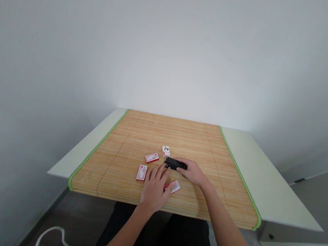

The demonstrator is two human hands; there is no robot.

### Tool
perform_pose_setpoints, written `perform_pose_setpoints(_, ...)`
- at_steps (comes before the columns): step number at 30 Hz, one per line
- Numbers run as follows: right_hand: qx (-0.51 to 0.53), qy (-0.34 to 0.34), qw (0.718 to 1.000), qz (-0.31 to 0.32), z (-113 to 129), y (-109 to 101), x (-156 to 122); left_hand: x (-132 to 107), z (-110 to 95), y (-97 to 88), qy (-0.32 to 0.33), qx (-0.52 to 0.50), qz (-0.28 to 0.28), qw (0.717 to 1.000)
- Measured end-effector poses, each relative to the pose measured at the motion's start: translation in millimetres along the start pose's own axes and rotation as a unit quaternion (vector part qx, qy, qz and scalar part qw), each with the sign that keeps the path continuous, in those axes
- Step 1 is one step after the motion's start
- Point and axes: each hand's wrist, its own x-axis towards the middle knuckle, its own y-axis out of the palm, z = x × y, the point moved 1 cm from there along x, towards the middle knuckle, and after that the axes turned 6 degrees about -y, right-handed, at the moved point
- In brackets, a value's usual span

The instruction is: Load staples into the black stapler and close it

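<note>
Pinches black stapler (172,162) near its right end with right hand (192,172), likely for steadiness; spreads left hand (154,186) beside it, partly covering 1 small box (176,187).

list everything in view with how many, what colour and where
stapler-like tool: 1, black, on the mat in the right hand's grip
red-and-white boxes: 3, one left of the left hand, one beyond it, one partly covered by its thumb
small box: 1, mostly white with a dark picture, beyond the tool
mat: 1, tan with green side edges, on the table
table: 1, white, under the mat
walls: at least 2, whitish, behind and left
panel: 1, grey, far right
cord: 1, white, lower left
floor: 1, greyish, below
trouser legs: 2, black, below the table edge
left hand: 1, bare, near centre
right hand: 1, bare, right of centre
</note>
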Motion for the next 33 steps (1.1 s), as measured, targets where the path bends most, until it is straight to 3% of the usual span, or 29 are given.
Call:
perform_pose_setpoints(7,0.031,-0.011,0.999,0.044,8,-4,9,1,-4,5.8,-0.021,0.014,-0.01,1.0)
perform_pose_setpoints(11,-0.011,-0.009,0.996,0.083,9,-6,17,2,-6,10.2,-0.032,0.023,-0.016,0.999)
perform_pose_setpoints(21,-0.16,-0.075,0.981,0.075,34,28,60,2,-3,12.8,-0.035,0.023,-0.017,0.999)
perform_pose_setpoints(26,-0.157,-0.081,0.981,0.083,50,-2,57,2,-5,11.0,-0.036,0.011,-0.018,0.999)
perform_pose_setpoints(30,-0.11,-0.028,0.994,0.008,60,-44,33,2,-5,10.1,-0.038,0.007,-0.023,0.999)
perform_pose_setpoints(33,-0.029,0.017,0.998,-0.05,53,-70,7,3,-4,9.5,-0.04,0.002,-0.02,0.999)
